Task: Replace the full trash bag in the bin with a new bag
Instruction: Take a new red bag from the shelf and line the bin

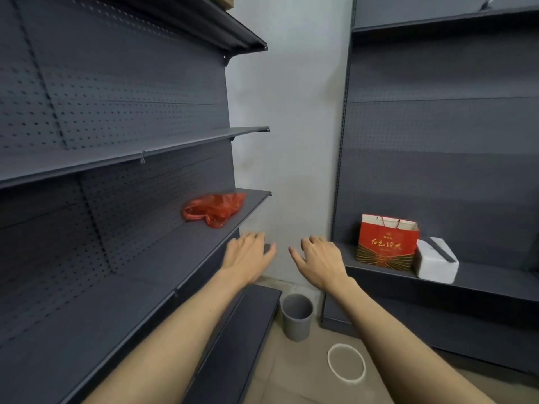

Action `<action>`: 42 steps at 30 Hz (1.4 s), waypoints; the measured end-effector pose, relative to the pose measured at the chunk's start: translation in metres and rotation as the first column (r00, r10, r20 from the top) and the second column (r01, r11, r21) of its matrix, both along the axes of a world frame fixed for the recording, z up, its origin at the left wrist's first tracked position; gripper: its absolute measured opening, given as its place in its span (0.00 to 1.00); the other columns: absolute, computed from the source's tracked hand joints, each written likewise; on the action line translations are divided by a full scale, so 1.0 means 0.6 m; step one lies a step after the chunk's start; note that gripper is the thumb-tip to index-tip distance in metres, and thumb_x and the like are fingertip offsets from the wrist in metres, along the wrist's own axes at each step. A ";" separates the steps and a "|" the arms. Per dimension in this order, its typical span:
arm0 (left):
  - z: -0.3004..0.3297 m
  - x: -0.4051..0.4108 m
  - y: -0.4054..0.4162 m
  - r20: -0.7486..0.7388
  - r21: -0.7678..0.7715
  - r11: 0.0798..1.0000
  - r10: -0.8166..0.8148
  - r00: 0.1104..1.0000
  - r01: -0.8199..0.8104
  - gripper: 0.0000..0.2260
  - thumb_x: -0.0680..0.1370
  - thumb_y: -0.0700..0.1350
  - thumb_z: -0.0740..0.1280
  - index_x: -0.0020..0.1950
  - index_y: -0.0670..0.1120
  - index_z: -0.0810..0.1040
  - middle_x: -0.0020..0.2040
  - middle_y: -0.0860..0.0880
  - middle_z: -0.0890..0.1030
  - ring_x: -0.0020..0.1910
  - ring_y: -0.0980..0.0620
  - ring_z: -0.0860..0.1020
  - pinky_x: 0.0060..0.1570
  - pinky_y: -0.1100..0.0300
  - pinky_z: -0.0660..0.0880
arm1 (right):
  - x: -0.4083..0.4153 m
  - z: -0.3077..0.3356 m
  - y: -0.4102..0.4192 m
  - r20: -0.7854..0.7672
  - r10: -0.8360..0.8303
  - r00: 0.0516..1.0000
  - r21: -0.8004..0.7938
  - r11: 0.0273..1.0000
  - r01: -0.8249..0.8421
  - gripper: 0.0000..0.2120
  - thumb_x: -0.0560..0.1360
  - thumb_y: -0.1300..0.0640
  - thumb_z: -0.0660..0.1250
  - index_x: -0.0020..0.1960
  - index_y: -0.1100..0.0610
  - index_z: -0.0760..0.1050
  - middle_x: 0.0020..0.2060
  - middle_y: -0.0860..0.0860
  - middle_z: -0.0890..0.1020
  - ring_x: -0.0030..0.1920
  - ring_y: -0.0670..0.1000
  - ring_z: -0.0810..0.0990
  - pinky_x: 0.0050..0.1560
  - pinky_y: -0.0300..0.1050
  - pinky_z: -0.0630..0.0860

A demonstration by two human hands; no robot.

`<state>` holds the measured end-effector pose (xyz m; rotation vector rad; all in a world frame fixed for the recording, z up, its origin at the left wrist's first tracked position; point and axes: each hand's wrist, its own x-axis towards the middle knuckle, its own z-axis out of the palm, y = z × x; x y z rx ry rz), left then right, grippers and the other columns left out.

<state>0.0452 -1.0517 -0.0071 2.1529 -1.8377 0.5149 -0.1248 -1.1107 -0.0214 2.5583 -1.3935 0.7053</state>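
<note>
I see dark shelving (122,176) to the left of my left hand (248,258), with a crumpled red plastic bag (214,208) just above and left of it. My right hand (319,259) hovers beside it; both are loosely spread, holding nothing. The grey bin (297,316) stands on the floor below and between them, a white ring (346,362) nearer me.

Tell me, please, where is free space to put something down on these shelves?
The left shelf is bare in front of the red plastic bag. The right shelf is crowded at the red paper bag and white box, but bare beyond the box.
</note>
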 end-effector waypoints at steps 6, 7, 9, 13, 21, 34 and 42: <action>-0.017 0.094 -0.123 0.014 0.022 0.998 0.061 0.998 -0.061 0.20 0.80 0.58 0.52 0.55 0.45 0.75 0.53 0.44 0.81 0.53 0.44 0.76 0.49 0.49 0.72 | 0.087 -0.020 -0.134 0.000 0.052 0.999 0.025 0.998 -0.052 0.23 0.80 0.41 0.51 0.50 0.59 0.76 0.49 0.57 0.80 0.51 0.58 0.78 0.47 0.51 0.73; -0.018 0.112 -0.145 0.008 0.013 0.998 0.066 0.998 -0.066 0.20 0.80 0.58 0.52 0.55 0.45 0.75 0.53 0.44 0.81 0.53 0.44 0.76 0.49 0.50 0.72 | 0.104 -0.021 -0.159 -0.003 0.058 0.998 0.027 0.998 -0.058 0.23 0.80 0.41 0.51 0.50 0.59 0.76 0.49 0.57 0.80 0.51 0.58 0.78 0.46 0.50 0.72; -0.020 0.149 -0.189 0.013 0.004 0.997 0.077 0.997 -0.077 0.20 0.80 0.58 0.53 0.55 0.45 0.75 0.53 0.44 0.80 0.53 0.44 0.76 0.48 0.50 0.71 | 0.143 -0.022 -0.209 -0.012 0.074 0.997 0.038 0.997 -0.073 0.23 0.80 0.41 0.51 0.51 0.59 0.76 0.49 0.57 0.80 0.51 0.58 0.78 0.46 0.50 0.72; -0.009 0.242 -0.275 -0.013 0.002 0.992 0.128 0.992 -0.128 0.20 0.81 0.57 0.52 0.56 0.45 0.75 0.54 0.44 0.80 0.54 0.44 0.76 0.50 0.49 0.71 | 0.234 -0.015 -0.306 -0.017 0.121 0.992 0.054 0.991 -0.120 0.23 0.80 0.41 0.51 0.51 0.59 0.75 0.49 0.57 0.80 0.51 0.59 0.77 0.48 0.51 0.73; -0.038 0.423 -0.409 -0.041 0.020 0.964 0.266 0.963 -0.266 0.20 0.81 0.58 0.53 0.54 0.44 0.76 0.52 0.43 0.81 0.51 0.44 0.78 0.46 0.51 0.72 | 0.415 -0.046 -0.474 -0.031 0.224 0.974 0.076 0.972 -0.221 0.23 0.80 0.41 0.53 0.49 0.59 0.74 0.47 0.57 0.80 0.51 0.59 0.78 0.49 0.52 0.73; -0.119 0.621 -0.588 -0.089 0.095 0.854 0.520 0.850 -0.512 0.22 0.80 0.59 0.52 0.60 0.44 0.75 0.53 0.45 0.80 0.49 0.47 0.78 0.46 0.51 0.73 | 0.634 -0.138 -0.716 -0.009 0.457 0.889 0.179 0.876 -0.448 0.22 0.80 0.39 0.52 0.53 0.57 0.71 0.50 0.56 0.80 0.53 0.60 0.79 0.50 0.54 0.75; -0.149 0.721 -0.675 -0.116 0.168 0.780 0.623 0.773 -0.603 0.20 0.81 0.57 0.55 0.62 0.45 0.73 0.58 0.44 0.77 0.56 0.46 0.76 0.48 0.50 0.77 | 0.738 -0.204 -0.815 0.024 0.565 0.825 0.295 0.785 -0.545 0.20 0.79 0.39 0.52 0.60 0.53 0.64 0.47 0.55 0.83 0.47 0.60 0.82 0.39 0.48 0.67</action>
